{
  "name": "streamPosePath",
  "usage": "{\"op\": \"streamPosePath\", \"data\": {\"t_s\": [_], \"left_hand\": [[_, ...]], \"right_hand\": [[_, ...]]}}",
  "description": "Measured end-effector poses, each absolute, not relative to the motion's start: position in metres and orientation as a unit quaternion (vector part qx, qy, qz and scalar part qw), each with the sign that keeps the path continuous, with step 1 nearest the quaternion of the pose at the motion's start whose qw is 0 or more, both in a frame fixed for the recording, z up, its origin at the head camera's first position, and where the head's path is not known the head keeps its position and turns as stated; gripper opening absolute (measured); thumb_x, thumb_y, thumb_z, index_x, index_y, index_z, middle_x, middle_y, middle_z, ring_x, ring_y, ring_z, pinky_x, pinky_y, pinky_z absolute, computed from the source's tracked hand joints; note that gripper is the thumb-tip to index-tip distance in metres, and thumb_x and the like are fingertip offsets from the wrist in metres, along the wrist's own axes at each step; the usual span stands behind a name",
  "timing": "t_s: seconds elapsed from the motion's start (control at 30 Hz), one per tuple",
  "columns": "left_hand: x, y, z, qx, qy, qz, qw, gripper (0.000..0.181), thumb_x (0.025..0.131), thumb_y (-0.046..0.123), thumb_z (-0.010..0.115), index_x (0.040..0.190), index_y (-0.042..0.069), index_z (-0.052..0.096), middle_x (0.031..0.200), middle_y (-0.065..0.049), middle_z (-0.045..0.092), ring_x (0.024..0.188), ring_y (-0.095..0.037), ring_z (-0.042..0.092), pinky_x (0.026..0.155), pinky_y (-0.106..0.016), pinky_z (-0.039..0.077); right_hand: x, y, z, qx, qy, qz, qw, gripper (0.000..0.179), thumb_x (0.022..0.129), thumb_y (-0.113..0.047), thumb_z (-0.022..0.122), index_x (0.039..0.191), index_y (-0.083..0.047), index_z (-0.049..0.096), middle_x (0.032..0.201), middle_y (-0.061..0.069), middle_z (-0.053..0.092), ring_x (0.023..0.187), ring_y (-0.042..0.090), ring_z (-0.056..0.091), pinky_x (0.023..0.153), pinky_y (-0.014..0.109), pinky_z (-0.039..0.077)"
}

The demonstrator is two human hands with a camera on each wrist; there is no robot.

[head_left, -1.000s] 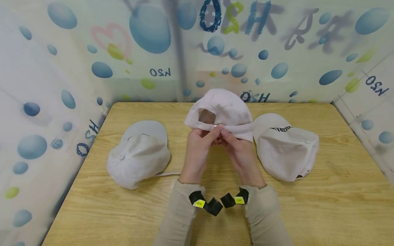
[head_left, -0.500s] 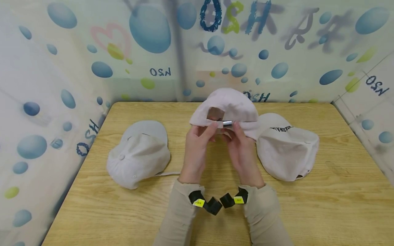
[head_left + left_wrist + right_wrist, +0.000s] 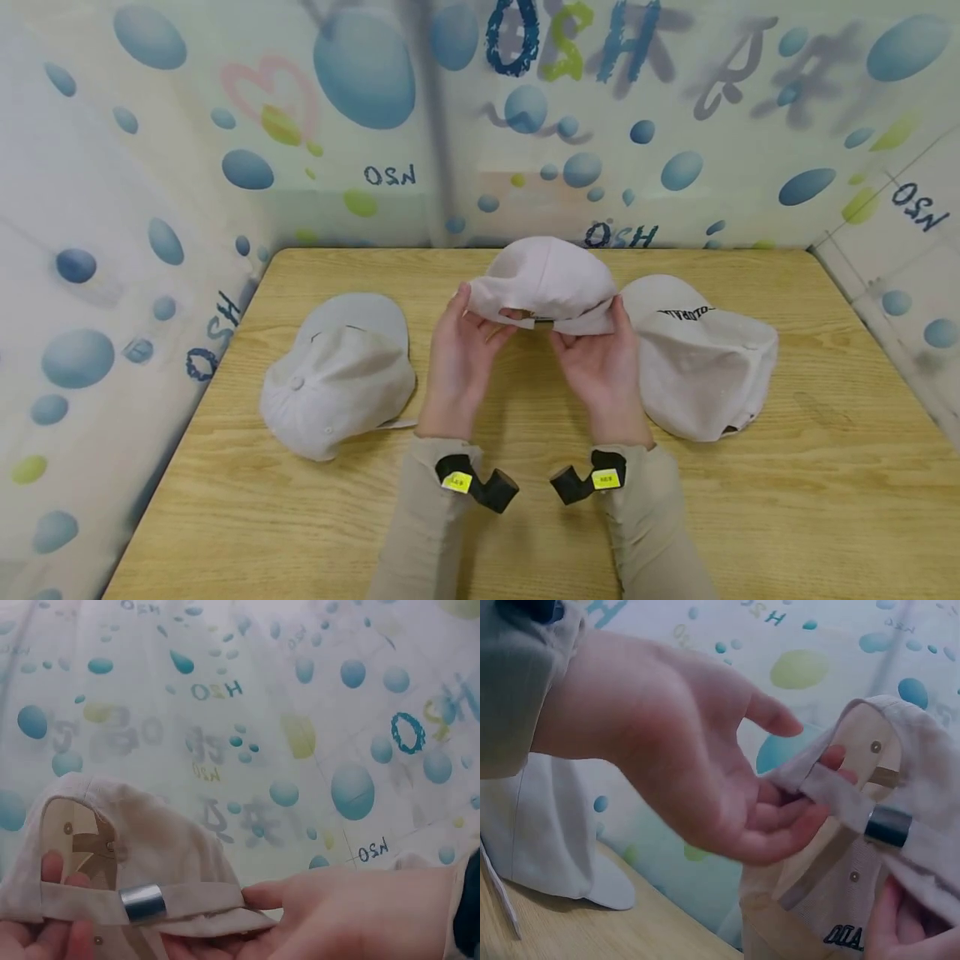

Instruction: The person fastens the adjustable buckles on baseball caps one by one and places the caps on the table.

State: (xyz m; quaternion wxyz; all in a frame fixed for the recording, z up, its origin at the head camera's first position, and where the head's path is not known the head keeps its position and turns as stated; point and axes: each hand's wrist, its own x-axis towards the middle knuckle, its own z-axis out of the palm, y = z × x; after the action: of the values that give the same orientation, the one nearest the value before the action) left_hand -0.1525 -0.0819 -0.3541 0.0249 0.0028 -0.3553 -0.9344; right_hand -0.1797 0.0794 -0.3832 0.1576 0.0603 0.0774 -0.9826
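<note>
Both hands hold a pale pinkish-white baseball cap (image 3: 555,279) above the table's far half, its back opening turned toward me. My left hand (image 3: 457,362) grips the cap's left edge; in the right wrist view its fingers are curled at the back strap (image 3: 832,795) while its thumb sticks out. On the other side, my right hand (image 3: 603,367) holds the lower right edge, thumb on the outside and fingers underneath, as the left wrist view shows. Across the strap sits a shiny metal buckle (image 3: 142,902). Dark lettering (image 3: 844,935) shows inside through the opening.
To the left on the wooden table (image 3: 300,533) lies a light grey cap (image 3: 337,383) with its strap end sticking out. An off-white cap (image 3: 697,375) with black lettering rests at the right, close to my right hand. A patterned curtain (image 3: 375,217) stands behind the table.
My hands have left the buckle and spread apart to the cap's two sides. The cap has come lower and tipped, so its back opening looks narrower.
</note>
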Motion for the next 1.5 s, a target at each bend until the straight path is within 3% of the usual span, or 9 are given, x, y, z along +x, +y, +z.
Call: {"op": "streamPosePath", "data": {"t_s": [0.27,0.4,0.53,0.67,0.83,1.0,1.17,1.37,1.5], "left_hand": [[-0.159,-0.084,-0.366,0.024,-0.382,-0.924,-0.012,0.03,0.092,0.037,0.046,0.101,0.009,0.053,0.077,-0.007,0.055,0.061,-0.02,0.054,0.062,-0.034,0.046],[-0.161,-0.086,-0.374,0.063,-0.386,-0.92,-0.033,0.04,0.091,0.041,0.046,0.115,0.01,0.048,0.093,-0.007,0.057,0.076,-0.019,0.058,0.064,-0.034,0.047],[-0.16,-0.093,-0.385,0.095,-0.412,-0.905,-0.053,0.046,0.09,0.046,0.045,0.123,0.014,0.043,0.108,-0.008,0.054,0.088,-0.019,0.056,0.064,-0.033,0.046],[-0.157,-0.098,-0.399,0.101,-0.459,-0.88,-0.069,0.045,0.089,0.047,0.046,0.122,0.017,0.037,0.107,-0.01,0.054,0.078,-0.018,0.058,0.055,-0.031,0.045],[-0.153,-0.098,-0.412,0.123,-0.476,-0.867,-0.078,0.067,0.086,0.047,0.051,0.136,0.017,0.019,0.121,-0.012,0.045,0.094,-0.021,0.055,0.065,-0.036,0.049],[-0.148,-0.099,-0.417,0.167,-0.532,-0.826,-0.079,0.093,0.081,0.051,0.056,0.142,0.021,-0.007,0.14,-0.008,0.022,0.109,-0.026,0.045,0.073,-0.042,0.047],[-0.144,-0.104,-0.422,0.15,-0.596,-0.783,-0.094,0.085,0.084,0.052,0.05,0.143,0.019,-0.002,0.143,-0.007,0.017,0.107,-0.028,0.045,0.069,-0.04,0.048],[-0.14,-0.115,-0.423,0.096,-0.632,-0.759,-0.124,0.076,0.084,0.057,0.047,0.14,0.012,0.021,0.134,-0.01,0.032,0.104,-0.025,0.049,0.073,-0.042,0.048],[-0.14,-0.119,-0.422,0.071,-0.659,-0.735,-0.14,0.071,0.083,0.058,0.047,0.135,0.013,0.031,0.131,-0.01,0.032,0.103,-0.027,0.049,0.074,-0.042,0.049]], "right_hand": [[-0.186,0.079,-0.393,0.122,0.095,-0.964,0.214,0.027,0.086,-0.033,0.059,0.104,-0.014,0.055,0.093,0.0,0.058,0.078,0.012,0.056,0.059,0.025,0.044],[-0.189,0.081,-0.401,0.129,0.136,-0.951,0.247,0.02,0.084,-0.032,0.061,0.09,-0.014,0.058,0.079,-0.003,0.06,0.07,0.008,0.058,0.049,0.021,0.044],[-0.191,0.085,-0.41,0.13,0.184,-0.943,0.247,0.025,0.083,-0.029,0.063,0.103,-0.018,0.057,0.094,-0.005,0.058,0.082,0.007,0.057,0.063,0.021,0.047],[-0.191,0.088,-0.412,0.114,0.274,-0.933,0.206,0.038,0.088,-0.026,0.057,0.123,-0.018,0.045,0.12,-0.004,0.044,0.102,0.009,0.046,0.083,0.024,0.04],[-0.19,0.095,-0.413,0.084,0.383,-0.907,0.155,0.025,0.093,-0.02,0.048,0.115,-0.01,0.044,0.116,-0.001,0.041,0.1,0.01,0.043,0.088,0.024,0.034],[-0.185,0.101,-0.417,0.08,0.461,-0.868,0.166,0.022,0.095,-0.017,0.044,0.113,-0.006,0.045,0.115,0.0,0.043,0.1,0.007,0.045,0.087,0.019,0.037],[-0.181,0.101,-0.422,0.078,0.534,-0.823,0.178,0.038,0.095,-0.02,0.043,0.127,-0.001,0.038,0.126,0.005,0.039,0.107,0.009,0.044,0.089,0.021,0.038],[-0.182,0.103,-0.428,0.037,0.619,-0.766,0.172,0.051,0.095,-0.024,0.043,0.136,0.003,0.028,0.142,0.01,0.024,0.128,0.015,0.023,0.105,0.029,0.017],[-0.184,0.107,-0.43,0.02,0.609,-0.771,0.184,0.051,0.096,-0.022,0.042,0.137,0.002,0.026,0.144,0.009,0.021,0.13,0.014,0.02,0.106,0.03,0.014]]}}
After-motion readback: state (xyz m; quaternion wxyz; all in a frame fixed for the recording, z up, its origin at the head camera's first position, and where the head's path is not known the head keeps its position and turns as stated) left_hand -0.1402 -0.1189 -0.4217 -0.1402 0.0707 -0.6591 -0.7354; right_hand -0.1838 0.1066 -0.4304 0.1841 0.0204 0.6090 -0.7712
